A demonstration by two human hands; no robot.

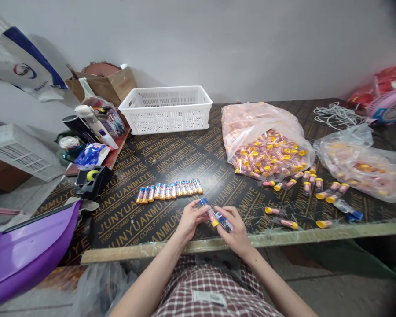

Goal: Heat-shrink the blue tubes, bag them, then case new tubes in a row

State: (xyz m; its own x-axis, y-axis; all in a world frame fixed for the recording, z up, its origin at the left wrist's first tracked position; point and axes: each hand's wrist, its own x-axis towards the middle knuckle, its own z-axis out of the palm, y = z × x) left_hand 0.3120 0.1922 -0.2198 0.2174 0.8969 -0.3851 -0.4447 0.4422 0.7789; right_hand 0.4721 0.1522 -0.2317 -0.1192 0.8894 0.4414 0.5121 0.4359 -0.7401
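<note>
My left hand (pixel 188 221) pinches a small clear tube (pixel 211 215) with a yellow cap, pinkish contents and a blue end. My right hand (pixel 235 230) is closed around blue printed sleeves (pixel 225 223), right beside the tube; how many is unclear. Both hands are just above the table's front edge. Beyond them lies a row of tubes in blue sleeves (pixel 170 190), side by side with orange-yellow ends toward me. Loose yellow-capped tubes (pixel 285 223) are scattered on the right, near another blue sleeve piece (pixel 353 215).
A large open plastic bag of tubes (pixel 262 114) stands back right, with a second bag (pixel 366 163) beyond it. A white basket (pixel 166 119) is at the back. A tape dispenser (pixel 91 182), bottles (pixel 86 115) and a purple dustpan-like piece (pixel 29 255) are left. A fan (pixel 389 105) stands far right.
</note>
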